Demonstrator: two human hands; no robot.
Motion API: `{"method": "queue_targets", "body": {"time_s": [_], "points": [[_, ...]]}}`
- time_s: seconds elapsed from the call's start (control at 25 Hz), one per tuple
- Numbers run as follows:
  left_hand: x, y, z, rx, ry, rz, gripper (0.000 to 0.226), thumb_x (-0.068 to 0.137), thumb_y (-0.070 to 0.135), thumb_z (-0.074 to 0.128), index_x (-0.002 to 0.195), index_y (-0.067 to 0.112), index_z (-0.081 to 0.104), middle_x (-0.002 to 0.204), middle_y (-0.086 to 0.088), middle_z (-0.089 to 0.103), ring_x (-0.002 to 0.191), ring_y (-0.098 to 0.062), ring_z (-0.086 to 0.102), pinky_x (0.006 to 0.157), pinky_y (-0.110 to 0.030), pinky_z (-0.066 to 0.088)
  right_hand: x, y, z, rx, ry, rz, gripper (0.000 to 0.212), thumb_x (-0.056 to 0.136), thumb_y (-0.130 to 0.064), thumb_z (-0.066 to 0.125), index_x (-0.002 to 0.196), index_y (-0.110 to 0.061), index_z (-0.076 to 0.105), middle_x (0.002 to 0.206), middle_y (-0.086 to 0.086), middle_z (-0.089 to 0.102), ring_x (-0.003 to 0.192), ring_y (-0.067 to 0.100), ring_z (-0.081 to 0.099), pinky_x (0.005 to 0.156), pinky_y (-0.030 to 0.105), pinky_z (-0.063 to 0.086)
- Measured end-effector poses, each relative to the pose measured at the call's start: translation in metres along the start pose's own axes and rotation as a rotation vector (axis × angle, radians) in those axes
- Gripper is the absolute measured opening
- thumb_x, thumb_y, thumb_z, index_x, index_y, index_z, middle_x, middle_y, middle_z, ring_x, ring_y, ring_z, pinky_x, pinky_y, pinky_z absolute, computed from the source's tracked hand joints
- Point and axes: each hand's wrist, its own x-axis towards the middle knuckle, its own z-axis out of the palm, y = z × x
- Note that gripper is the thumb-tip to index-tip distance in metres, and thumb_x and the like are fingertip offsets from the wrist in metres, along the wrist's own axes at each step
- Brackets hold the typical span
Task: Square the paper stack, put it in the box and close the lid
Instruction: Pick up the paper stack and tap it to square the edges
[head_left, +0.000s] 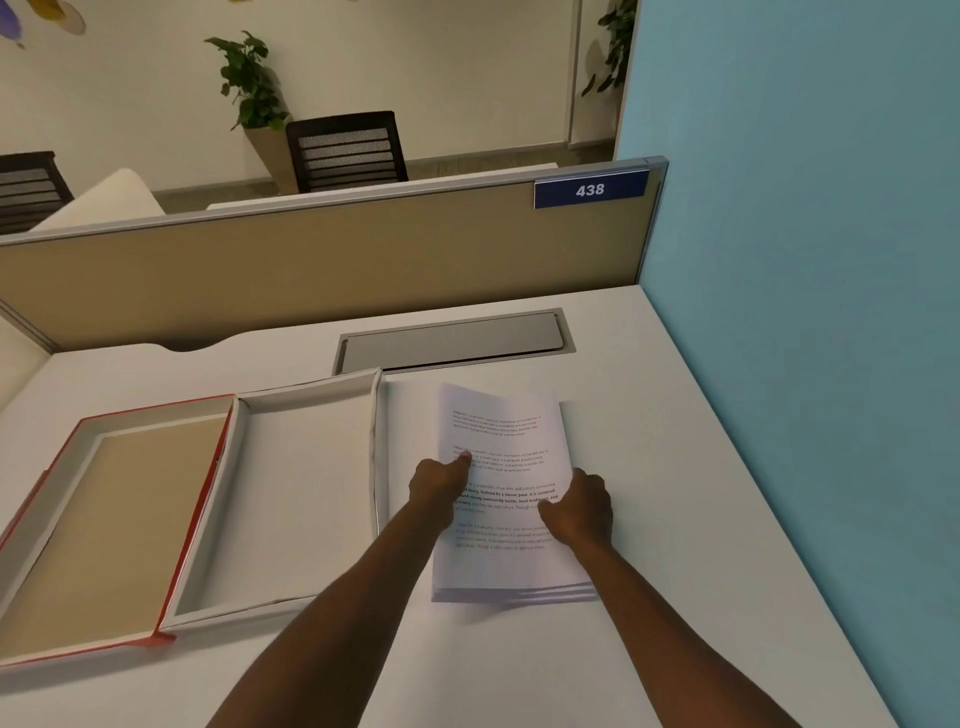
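Our left hand (439, 483) and right hand (579, 506) clasp the stack (506, 499), long axis pointing away; fingers beneath stay hidden.

Both bare forearms reach up from bottom of frame; left hand (439, 486) index finger extended, right hand (582, 512) curled, knuckles up.

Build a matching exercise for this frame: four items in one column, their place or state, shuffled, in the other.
Items
1. paper stack
2. box
3. lid
4. left hand

Places or states
A. lying open, inside up, at the far left
B. on the desk, right of the box, edges uneven
C. pressing on the top printed sheet
D. empty, between lid and papers

Pairs: 1-B, 2-D, 3-A, 4-C
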Motion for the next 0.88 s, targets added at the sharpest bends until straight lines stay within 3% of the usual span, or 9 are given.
{"method": "queue_targets", "body": {"time_s": [0.08, 0.16, 0.24, 0.32, 0.48, 0.6, 0.72, 0.8, 0.88], "points": [[-0.013, 0.0, 0.004, 0.05, 0.071, 0.154, 0.038, 0.096, 0.046, 0.063, 0.119, 0.016, 0.056, 0.113, -0.01, 0.073, 0.097, -0.031, 0.074, 0.092, -0.048, 0.062, 0.007, 0.004, -0.005, 0.209, -0.019, 0.036, 0.049, 0.074, -0.036, 0.08, 0.11, -0.005, 0.067, 0.11, 0.013, 0.07, 0.094, 0.028, 0.068, 0.076, 0.038, 0.061], [-0.03, -0.004, 0.0, -0.022, 0.022, 0.347, 0.038, 0.095, 0.048, 0.064, 0.119, 0.018, 0.058, 0.111, -0.009, 0.076, 0.09, -0.029, 0.077, 0.087, -0.05, 0.064, 0.017, 0.005, -0.017, 0.487, -0.072, 0.11, 0.052, 0.073, -0.044, 0.079, 0.105, -0.003, 0.071, 0.104, 0.014, 0.074, 0.091, 0.031, 0.071, 0.075, 0.039, 0.06], [-0.046, -0.007, -0.009, -0.125, -0.119, 0.483, 0.044, 0.091, 0.048, 0.065, 0.123, 0.02, 0.06, 0.113, -0.011, 0.076, 0.089, -0.03, 0.078, 0.083, -0.052, 0.065, 0.026, -0.001, -0.031, 0.831, -0.26, 0.183, 0.061, 0.071, -0.042, 0.08, 0.118, -0.005, 0.069, 0.11, 0.018, 0.073, 0.093, 0.034, 0.072, 0.08, 0.045, 0.06], [-0.059, -0.006, -0.018, -0.163, -0.225, 0.559, 0.049, 0.088, 0.046, 0.064, 0.129, 0.021, 0.058, 0.118, -0.009, 0.075, 0.096, -0.033, 0.077, 0.083, -0.054, 0.065, 0.028, -0.009, -0.05, 1.068, -0.467, 0.191, 0.052, 0.068, -0.032, 0.079, 0.115, -0.011, 0.074, 0.109, 0.019, 0.074, 0.086, 0.033, 0.072, 0.077, 0.045, 0.059], [-0.077, 0.001, -0.028, -0.168, -0.242, 0.65, 0.044, 0.088, 0.043, 0.061, 0.129, 0.027, 0.057, 0.12, -0.005, 0.074, 0.1, -0.031, 0.076, 0.083, -0.05, 0.065, 0.028, -0.011, -0.074, 1.246, -0.457, 0.081, 0.035, 0.07, -0.027, 0.076, 0.104, -0.017, 0.078, 0.109, 0.016, 0.071, 0.09, 0.029, 0.068, 0.073, 0.042, 0.059], [-0.09, 0.006, -0.03, -0.136, -0.28, 0.754, 0.035, 0.091, 0.042, 0.062, 0.126, 0.036, 0.06, 0.117, 0.006, 0.075, 0.102, -0.024, 0.076, 0.078, -0.039, 0.066, 0.025, -0.001, -0.072, 1.435, -0.56, -0.051, 0.051, 0.087, -0.035, 0.066, 0.133, -0.013, 0.062, 0.124, 0.019, 0.065, 0.106, 0.035, 0.064, 0.088, 0.052, 0.055], [-0.102, 0.01, -0.02, -0.066, -0.313, 0.786, 0.032, 0.092, 0.05, 0.063, 0.123, 0.044, 0.061, 0.116, 0.014, 0.074, 0.101, -0.016, 0.076, 0.074, -0.03, 0.065, 0.02, 0.016, -0.059, 1.528, -0.705, -0.07, 0.059, 0.099, -0.045, 0.047, 0.149, -0.013, 0.044, 0.139, 0.024, 0.054, 0.122, 0.044, 0.053, 0.107, 0.068, 0.035], [-0.101, 0.009, -0.013, -0.105, -0.284, 0.732, 0.031, 0.09, 0.05, 0.062, 0.121, 0.046, 0.061, 0.113, 0.016, 0.076, 0.097, -0.016, 0.077, 0.073, -0.03, 0.066, 0.018, 0.023, -0.058, 1.473, -0.615, -0.077, 0.063, 0.094, -0.05, 0.055, 0.145, -0.014, 0.05, 0.137, 0.023, 0.058, 0.118, 0.044, 0.059, 0.099, 0.064, 0.045], [-0.093, 0.003, -0.011, -0.198, -0.238, 0.621, 0.04, 0.088, 0.051, 0.063, 0.125, 0.038, 0.06, 0.116, 0.008, 0.076, 0.095, -0.022, 0.078, 0.08, -0.044, 0.067, 0.018, 0.026, -0.064, 1.345, -0.524, -0.103, 0.065, 0.084, -0.048, 0.072, 0.137, -0.014, 0.059, 0.13, 0.022, 0.065, 0.112, 0.041, 0.066, 0.089, 0.055, 0.054]]}}
